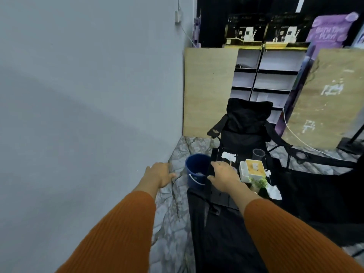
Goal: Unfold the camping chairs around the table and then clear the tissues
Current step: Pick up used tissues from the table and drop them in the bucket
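A small black table [218, 152] stands between black camping chairs. The far chair [246, 123] is unfolded, and another chair [319, 186] spreads out on the right. The near chair [218, 237] lies below my arms, its fabric slack. My right hand [224, 178] grips the top of this near chair at the table's edge, thumb to the left. My left hand [159, 174] hangs over the floor with loosely curled fingers and holds nothing. One crumpled white tissue [228, 156] lies on the table. Another tissue [274, 192] lies at its right side.
A blue bucket [197, 168] stands on the marble floor left of the table. On the table are a white tissue box [252, 170], a clear cup [258, 154] and a small plant [260, 183]. A grey wall [88, 95] runs close on the left; boards and shelves stand behind.
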Available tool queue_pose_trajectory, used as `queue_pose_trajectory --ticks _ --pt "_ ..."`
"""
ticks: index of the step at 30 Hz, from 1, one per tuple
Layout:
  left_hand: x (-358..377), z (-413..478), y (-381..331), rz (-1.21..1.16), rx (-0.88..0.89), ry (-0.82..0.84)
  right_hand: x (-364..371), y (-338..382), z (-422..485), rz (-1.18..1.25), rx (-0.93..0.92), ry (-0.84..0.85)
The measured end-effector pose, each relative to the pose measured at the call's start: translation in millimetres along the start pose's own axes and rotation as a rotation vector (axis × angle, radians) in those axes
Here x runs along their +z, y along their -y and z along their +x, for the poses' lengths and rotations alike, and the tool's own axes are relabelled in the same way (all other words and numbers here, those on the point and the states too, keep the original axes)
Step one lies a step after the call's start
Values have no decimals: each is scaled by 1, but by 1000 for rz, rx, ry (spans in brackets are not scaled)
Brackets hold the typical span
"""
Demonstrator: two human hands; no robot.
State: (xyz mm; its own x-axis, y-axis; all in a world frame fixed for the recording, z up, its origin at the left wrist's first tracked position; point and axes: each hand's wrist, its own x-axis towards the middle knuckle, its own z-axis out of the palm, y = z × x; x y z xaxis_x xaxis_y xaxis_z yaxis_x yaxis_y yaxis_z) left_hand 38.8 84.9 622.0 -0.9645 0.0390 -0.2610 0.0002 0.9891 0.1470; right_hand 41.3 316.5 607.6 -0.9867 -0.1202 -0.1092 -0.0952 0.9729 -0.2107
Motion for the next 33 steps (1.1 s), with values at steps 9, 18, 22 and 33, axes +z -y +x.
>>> queue_pose_trajectory --ticks 9,18,22,33 --pt "-27 50 81 98 100 27 27 77 38 92 127 1" --pt "-37 118 109 96 201 19 31 95 98 100 221 -21" --pt "-42 168 113 113 218 42 36 86 140 95 258 -6" --pt "-88 364 54 142 307 71 7 21 301 134 352 -43"
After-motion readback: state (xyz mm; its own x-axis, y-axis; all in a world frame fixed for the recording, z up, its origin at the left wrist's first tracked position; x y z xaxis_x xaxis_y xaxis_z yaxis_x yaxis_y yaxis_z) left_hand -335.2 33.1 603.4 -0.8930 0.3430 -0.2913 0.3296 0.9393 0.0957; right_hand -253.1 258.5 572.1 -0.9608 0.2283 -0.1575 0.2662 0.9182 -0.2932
